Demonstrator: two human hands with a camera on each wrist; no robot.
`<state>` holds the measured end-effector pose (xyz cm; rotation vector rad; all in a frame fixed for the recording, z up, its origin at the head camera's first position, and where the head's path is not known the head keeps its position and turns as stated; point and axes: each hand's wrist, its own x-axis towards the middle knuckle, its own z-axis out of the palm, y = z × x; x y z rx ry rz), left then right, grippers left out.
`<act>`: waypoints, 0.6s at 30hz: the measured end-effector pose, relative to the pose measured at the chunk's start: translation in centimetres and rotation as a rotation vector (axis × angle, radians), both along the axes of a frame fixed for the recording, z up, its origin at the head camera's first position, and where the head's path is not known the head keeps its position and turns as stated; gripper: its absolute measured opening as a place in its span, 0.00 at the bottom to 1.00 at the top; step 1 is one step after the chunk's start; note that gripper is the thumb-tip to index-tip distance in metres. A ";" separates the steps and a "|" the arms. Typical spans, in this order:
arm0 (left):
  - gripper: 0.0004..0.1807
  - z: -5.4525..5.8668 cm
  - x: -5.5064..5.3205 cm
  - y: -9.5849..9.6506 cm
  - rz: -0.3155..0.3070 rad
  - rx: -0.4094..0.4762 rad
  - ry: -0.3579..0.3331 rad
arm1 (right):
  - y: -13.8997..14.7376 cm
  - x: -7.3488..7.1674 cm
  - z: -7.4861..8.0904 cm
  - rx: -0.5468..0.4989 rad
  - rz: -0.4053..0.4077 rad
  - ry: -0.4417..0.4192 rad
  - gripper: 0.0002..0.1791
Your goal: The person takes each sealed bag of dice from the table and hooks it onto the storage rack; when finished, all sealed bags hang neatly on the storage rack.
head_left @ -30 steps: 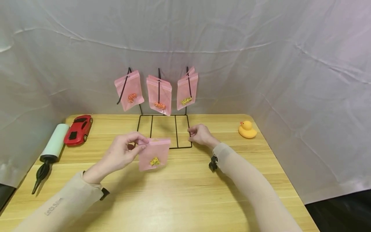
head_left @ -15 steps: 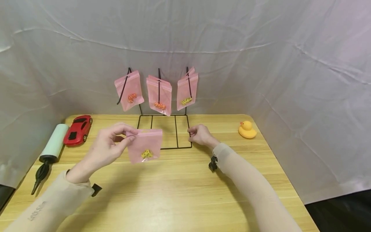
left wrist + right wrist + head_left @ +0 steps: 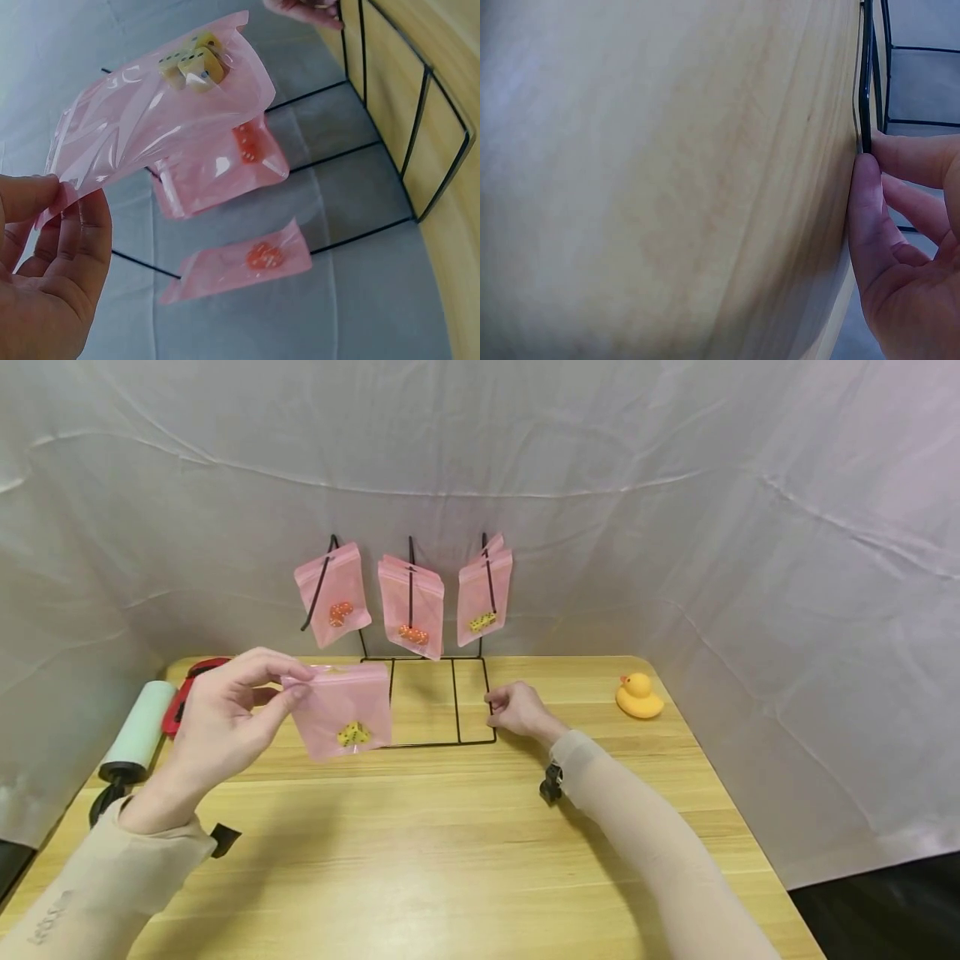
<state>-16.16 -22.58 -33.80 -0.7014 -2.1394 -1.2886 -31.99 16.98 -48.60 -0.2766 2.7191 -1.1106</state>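
By its top corner, my left hand [image 3: 225,727] pinches a pink zip bag [image 3: 330,706] holding yellow dice [image 3: 354,734], raised above the table's left half. In the left wrist view this bag [image 3: 142,127] overlaps hanging bags behind it. My right hand [image 3: 521,710] grips the right side of the black wire display rack's base [image 3: 456,702]; the right wrist view shows thumb and fingers at the wire [image 3: 866,82]. On the rack's prongs hang a left bag [image 3: 348,581] with orange dice, middle bags [image 3: 423,597] with orange dice, and right bags [image 3: 491,581] with yellow dice.
A mint-green hand pump [image 3: 142,722] lies at the left, partly behind my left arm. The red toy car [image 3: 174,706] is mostly hidden by my left hand. A yellow rubber duck [image 3: 639,696] sits at the right. Grey cloth [image 3: 600,527] hangs behind the table [image 3: 465,860].
My left hand has moved left and up with the bag of yellow dice, now covering much of the toy car. The right hand stays on the rack's base.
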 end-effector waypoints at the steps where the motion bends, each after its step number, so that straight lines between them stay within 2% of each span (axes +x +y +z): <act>1: 0.16 0.1 0.0 -0.1 -0.002 0.013 0.008 | 0.0 0.0 0.0 0.002 0.000 -0.001 0.29; 10: 0.14 1.2 -0.5 -0.8 0.004 0.079 0.014 | 0.0 0.1 0.1 0.013 -0.001 0.005 0.29; 18: 0.10 1.9 -1.7 -1.5 0.058 0.128 -0.017 | 0.0 0.1 0.0 0.004 0.003 -0.005 0.29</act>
